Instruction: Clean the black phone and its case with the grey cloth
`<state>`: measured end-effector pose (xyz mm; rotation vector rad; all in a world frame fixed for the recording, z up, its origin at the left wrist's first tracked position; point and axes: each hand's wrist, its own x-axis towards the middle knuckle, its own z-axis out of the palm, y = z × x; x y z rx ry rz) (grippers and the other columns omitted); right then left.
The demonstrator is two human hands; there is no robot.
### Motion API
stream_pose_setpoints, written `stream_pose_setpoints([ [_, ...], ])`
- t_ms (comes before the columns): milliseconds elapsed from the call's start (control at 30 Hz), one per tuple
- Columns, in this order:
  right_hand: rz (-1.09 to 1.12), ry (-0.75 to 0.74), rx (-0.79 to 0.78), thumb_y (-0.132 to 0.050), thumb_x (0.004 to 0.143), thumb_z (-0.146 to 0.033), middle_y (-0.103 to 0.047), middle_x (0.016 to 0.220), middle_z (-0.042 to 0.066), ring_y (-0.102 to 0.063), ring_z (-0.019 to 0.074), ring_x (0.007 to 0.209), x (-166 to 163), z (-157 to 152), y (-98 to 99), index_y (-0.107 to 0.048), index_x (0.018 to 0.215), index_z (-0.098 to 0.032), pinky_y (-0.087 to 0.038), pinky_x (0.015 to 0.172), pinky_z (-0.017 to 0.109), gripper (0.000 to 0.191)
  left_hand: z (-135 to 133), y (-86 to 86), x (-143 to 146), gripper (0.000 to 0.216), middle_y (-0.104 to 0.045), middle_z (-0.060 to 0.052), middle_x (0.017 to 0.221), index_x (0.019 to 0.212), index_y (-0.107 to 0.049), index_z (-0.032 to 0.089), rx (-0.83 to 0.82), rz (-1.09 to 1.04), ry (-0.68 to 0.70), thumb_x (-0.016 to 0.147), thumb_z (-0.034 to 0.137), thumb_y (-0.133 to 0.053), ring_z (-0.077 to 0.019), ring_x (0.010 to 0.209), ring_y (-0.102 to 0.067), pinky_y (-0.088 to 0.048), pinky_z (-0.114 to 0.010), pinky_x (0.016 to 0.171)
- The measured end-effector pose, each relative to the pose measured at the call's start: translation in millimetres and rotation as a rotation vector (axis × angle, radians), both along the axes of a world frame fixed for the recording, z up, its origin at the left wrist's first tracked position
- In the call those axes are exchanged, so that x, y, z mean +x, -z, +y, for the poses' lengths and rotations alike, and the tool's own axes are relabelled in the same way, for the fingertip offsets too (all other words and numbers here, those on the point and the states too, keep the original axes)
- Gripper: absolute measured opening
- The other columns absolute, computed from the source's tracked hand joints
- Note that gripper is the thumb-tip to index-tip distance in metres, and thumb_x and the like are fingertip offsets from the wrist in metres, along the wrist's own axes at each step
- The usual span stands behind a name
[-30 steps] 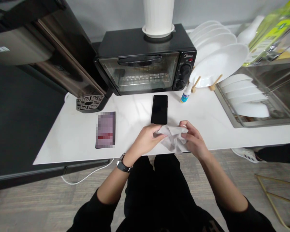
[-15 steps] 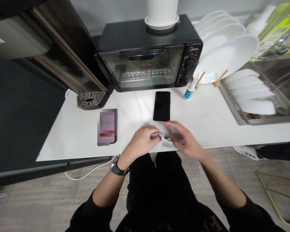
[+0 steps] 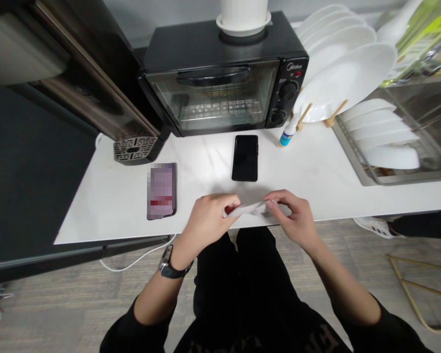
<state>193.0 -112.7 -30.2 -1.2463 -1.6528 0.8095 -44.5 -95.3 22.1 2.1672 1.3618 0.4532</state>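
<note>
A thin, white, folded piece that looks like paper or tissue (image 3: 250, 209) is stretched between my hands over the front edge of the counter. My left hand (image 3: 212, 218) pinches its left end between thumb and curled fingers. The other end is gripped by my right hand (image 3: 293, 215), thumb below and fingertips above. Just beyond my hands a black phone (image 3: 245, 158) lies flat with a dark screen. Left of my left hand lies a second phone (image 3: 162, 191), its screen blurred out in purplish blocks.
A black toaster oven (image 3: 220, 98) stands at the back, a white pot (image 3: 244, 17) on top. By its right corner is a small white-and-blue bottle (image 3: 287, 133). White plates (image 3: 353, 78) and stacked bowls (image 3: 385, 135) fill the right. A dispenser's drip tray (image 3: 135, 149) sits left.
My right hand has closed on the right end of the white piece, having been spread beside it. The piece is now raised and drawn out flatter between both hands.
</note>
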Motion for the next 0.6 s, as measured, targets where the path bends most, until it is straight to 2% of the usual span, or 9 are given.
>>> stream_pose_setpoints([
  [100, -0.082, -0.003, -0.013, -0.057, 0.103, -0.031, -0.076, 0.087, 0.0, -0.07, 0.0139, 0.071, 7.3, 4.5, -5.5, -0.074, 0.109, -0.025, -0.059, 0.067, 0.027, 0.019, -3.1, -0.3, -2.6, 0.036, -0.058, 0.002, 0.071, 0.075, -0.058, 0.019, 0.097, -0.008, 0.034, 0.106, 0.038, -0.057, -0.0125, 0.067, -0.055, -0.035, -0.028, 0.066],
  [167, -0.182, -0.025, 0.016, -0.058, 0.101, -0.027, -0.078, 0.094, 0.001, -0.074, 0.016, 0.078, 9.0, 8.1, -6.1, -0.072, 0.121, -0.025, -0.063, 0.075, 0.03, 0.024, -3.3, -0.9, -3.2, 0.044, -0.054, 0.002, 0.069, 0.072, -0.054, 0.019, 0.138, -0.009, 0.048, 0.11, 0.039, -0.048, -0.0124, 0.066, -0.052, -0.035, -0.029, 0.066],
  [267, -0.257, -0.064, 0.07, -0.06, 0.097, -0.02, -0.081, 0.104, 0.001, -0.078, 0.0181, 0.089, 12.2, 17.2, -8.5, -0.069, 0.13, -0.025, -0.065, 0.088, 0.035, 0.035, 1.9, -3.2, -5.3, 0.045, -0.052, 0.002, 0.068, 0.07, -0.054, 0.018, 0.174, -0.001, 0.043, 0.11, 0.038, -0.047, -0.0123, 0.065, -0.052, -0.036, -0.03, 0.066],
  [367, -0.276, -0.027, 0.176, -0.059, 0.099, -0.018, -0.083, 0.106, 0.001, -0.08, 0.0181, 0.088, 16.3, 30.3, -22.2, -0.073, 0.121, -0.025, -0.067, 0.081, 0.033, 0.027, 13.5, -10.4, -8.3, 0.038, -0.061, 0.0, 0.075, 0.076, -0.063, 0.018, 0.244, -0.031, 0.042, 0.108, 0.036, -0.055, -0.0131, 0.071, -0.059, -0.042, -0.029, 0.068],
  [467, -0.313, 0.031, 0.383, -0.064, 0.1, -0.02, -0.084, 0.106, 0.002, -0.08, 0.0191, 0.09, 20.3, 40.3, -46.3, -0.076, 0.115, -0.026, -0.067, 0.079, 0.032, 0.02, 23.8, -25.7, -10.1, 0.023, -0.071, -0.002, 0.089, 0.087, -0.072, 0.017, 0.402, -0.142, 0.028, 0.104, 0.031, -0.064, -0.0139, 0.082, -0.067, -0.049, -0.027, 0.074],
  [533, -0.31, 0.02, 0.492, -0.069, 0.098, -0.017, -0.084, 0.105, 0.002, -0.08, 0.0187, 0.091, 24.8, 39.6, -59.5, -0.076, 0.117, -0.027, -0.066, 0.081, 0.033, 0.022, 23.7, -36.1, -11.3, 0.013, -0.072, -0.002, 0.091, 0.092, -0.074, 0.018, 0.514, -0.205, 0.016, 0.1, 0.027, -0.07, -0.0135, 0.084, -0.068, -0.052, -0.027, 0.077],
  [600, -0.291, -0.071, 0.544, -0.071, 0.095, -0.012, -0.083, 0.106, 0.002, -0.079, 0.0188, 0.094, 32.1, 30.8, -62.8, -0.074, 0.123, -0.029, -0.066, 0.083, 0.034, 0.033, 15.6, -39.6, -13.2, 0.005, -0.072, -0.001, 0.091, 0.095, -0.076, 0.02, 0.578, -0.226, 0.019, 0.096, 0.024, -0.074, -0.0132, 0.084, -0.068, -0.054, -0.027, 0.077],
])
